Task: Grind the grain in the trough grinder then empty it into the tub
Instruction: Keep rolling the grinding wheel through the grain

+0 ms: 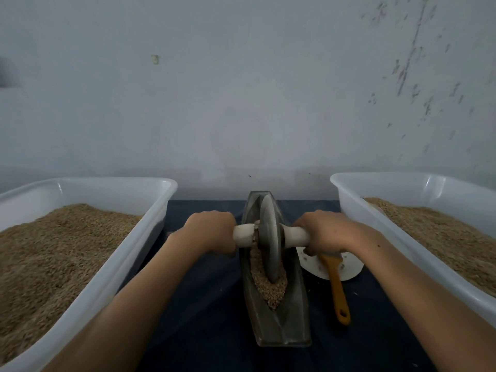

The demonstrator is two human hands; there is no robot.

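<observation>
Currently, the grinding step is in hand. The trough grinder [276, 299] lies lengthwise on the dark cloth [209, 304], its long axis running away from the person, so that the wheel can travel along the channel with a push-and-pull of both arms.

The grinding wheel [269, 237] stands upright on edge in the channel, toward the far half of the trough. A pale axle handle [243, 235] passes through its centre and projects to either side. The left hand [212, 232] is wrapped around the left end of the handle; the right hand [320, 232] is wrapped around the right end. Gripping both ends evenly keeps the wheel vertical and places load on its rim.

The grain [268, 285] lies in the channel, heaped on the near side of the wheel, with some clinging at the hub. It appears largely whole, so grinding is judged incomplete.

A white tub [150, 224] stands just beside the trough on the left and a second white tub [357, 210] on the right; both hold grain-like material. Which one receives the ground batch cannot be told.

An orange-handled brush [336, 288] rests on a white plate [351, 267] right of the trough, probably placed within reach for sweeping out the channel.
</observation>
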